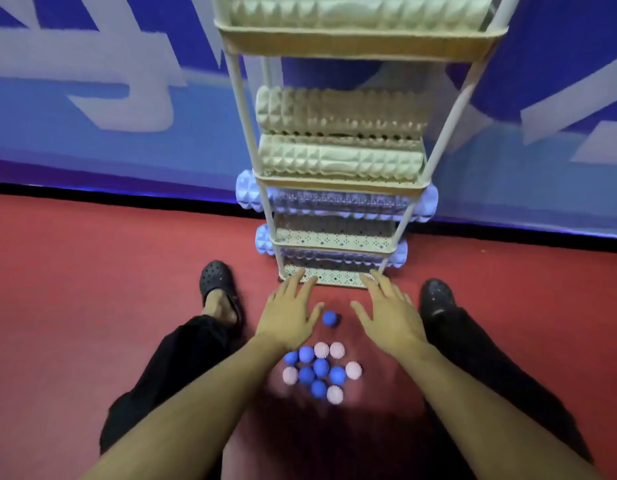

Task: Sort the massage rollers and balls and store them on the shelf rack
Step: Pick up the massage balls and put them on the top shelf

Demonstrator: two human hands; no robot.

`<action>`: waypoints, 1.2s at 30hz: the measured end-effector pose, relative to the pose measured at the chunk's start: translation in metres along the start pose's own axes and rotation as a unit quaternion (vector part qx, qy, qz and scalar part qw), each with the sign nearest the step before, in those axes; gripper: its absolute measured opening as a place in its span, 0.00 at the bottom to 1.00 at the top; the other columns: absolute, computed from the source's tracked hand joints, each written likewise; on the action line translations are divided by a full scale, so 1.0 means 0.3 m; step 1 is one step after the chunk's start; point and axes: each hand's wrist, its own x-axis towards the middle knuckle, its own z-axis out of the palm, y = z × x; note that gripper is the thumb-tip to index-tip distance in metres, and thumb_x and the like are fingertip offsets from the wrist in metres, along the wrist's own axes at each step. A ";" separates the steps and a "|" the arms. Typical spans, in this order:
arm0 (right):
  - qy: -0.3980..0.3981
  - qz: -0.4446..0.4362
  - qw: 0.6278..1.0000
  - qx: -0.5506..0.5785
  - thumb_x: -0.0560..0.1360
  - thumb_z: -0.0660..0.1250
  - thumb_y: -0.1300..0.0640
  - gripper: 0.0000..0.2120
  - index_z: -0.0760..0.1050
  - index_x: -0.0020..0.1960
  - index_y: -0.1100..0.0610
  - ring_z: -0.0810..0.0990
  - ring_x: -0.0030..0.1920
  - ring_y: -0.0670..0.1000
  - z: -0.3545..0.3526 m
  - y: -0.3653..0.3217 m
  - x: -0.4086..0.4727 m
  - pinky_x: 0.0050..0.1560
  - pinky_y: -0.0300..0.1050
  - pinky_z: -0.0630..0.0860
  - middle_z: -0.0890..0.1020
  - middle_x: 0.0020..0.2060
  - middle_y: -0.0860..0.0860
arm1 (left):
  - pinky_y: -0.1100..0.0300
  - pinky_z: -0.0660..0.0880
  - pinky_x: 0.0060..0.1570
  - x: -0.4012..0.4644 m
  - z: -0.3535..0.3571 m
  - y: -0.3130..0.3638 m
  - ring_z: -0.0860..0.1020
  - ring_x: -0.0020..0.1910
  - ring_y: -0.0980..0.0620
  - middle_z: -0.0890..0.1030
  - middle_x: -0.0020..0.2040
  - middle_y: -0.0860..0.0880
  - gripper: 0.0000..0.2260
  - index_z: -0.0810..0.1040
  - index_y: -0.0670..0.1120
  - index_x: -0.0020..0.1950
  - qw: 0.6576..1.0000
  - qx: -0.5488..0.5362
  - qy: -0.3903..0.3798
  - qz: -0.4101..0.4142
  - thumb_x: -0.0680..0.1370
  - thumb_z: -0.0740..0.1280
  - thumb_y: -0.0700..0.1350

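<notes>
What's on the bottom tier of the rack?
The bottom tier shows only its perforated front strip. A blue roller lies across just above it, ends sticking out both sides. The tier above covers the rest, and the fingertips of the left hand and right hand overlap its front edge.

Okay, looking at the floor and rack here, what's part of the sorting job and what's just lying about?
Part of the job:
- smooth blue balls and spiky pink balls clustered on the floor
- lone blue ball
- beige ridged foam rollers
- pale blue ridged rollers
- cream tiered shelf rack

Just there:
- black perforated clogs
- blue wall banner
</notes>
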 end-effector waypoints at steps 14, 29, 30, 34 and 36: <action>-0.225 0.051 0.973 0.010 0.78 0.62 0.41 0.27 0.65 0.76 0.42 0.73 0.67 0.56 0.836 0.253 0.072 0.65 0.50 0.68 0.72 0.71 0.47 | 0.42 0.73 0.63 0.217 0.776 -0.233 0.71 0.69 0.38 0.58 0.79 0.50 0.25 0.61 0.55 0.78 0.971 -0.082 -0.193 -0.111 0.81 0.61 0.53; -0.215 0.064 0.972 0.077 0.76 0.67 0.41 0.22 0.72 0.66 0.49 0.74 0.59 0.57 1.015 0.278 0.167 0.58 0.53 0.70 0.76 0.58 0.51 | 0.45 0.76 0.48 0.422 0.943 -0.232 0.77 0.54 0.37 0.69 0.64 0.45 0.19 0.66 0.49 0.69 0.974 -0.118 -0.182 -0.067 0.80 0.66 0.47; -0.200 0.073 0.973 0.085 0.75 0.67 0.41 0.22 0.73 0.66 0.50 0.75 0.59 0.57 0.994 0.277 0.163 0.59 0.54 0.70 0.77 0.58 0.51 | 0.45 0.75 0.47 0.414 0.926 -0.229 0.78 0.53 0.35 0.69 0.63 0.44 0.19 0.66 0.47 0.69 0.973 -0.130 -0.173 -0.082 0.80 0.66 0.49; -0.148 0.097 0.978 0.109 0.77 0.66 0.41 0.20 0.74 0.64 0.51 0.75 0.61 0.57 0.882 0.270 0.159 0.61 0.52 0.69 0.78 0.59 0.51 | 0.40 0.77 0.51 0.385 0.800 -0.207 0.78 0.54 0.34 0.68 0.66 0.43 0.23 0.66 0.46 0.71 0.974 -0.119 -0.162 -0.104 0.82 0.62 0.57; -0.136 0.102 0.978 0.121 0.77 0.65 0.40 0.22 0.72 0.66 0.51 0.74 0.63 0.57 0.793 0.254 0.158 0.61 0.51 0.68 0.78 0.62 0.51 | 0.40 0.77 0.52 0.365 0.696 -0.180 0.78 0.55 0.36 0.68 0.66 0.45 0.23 0.66 0.47 0.72 0.977 -0.119 -0.147 -0.092 0.82 0.61 0.58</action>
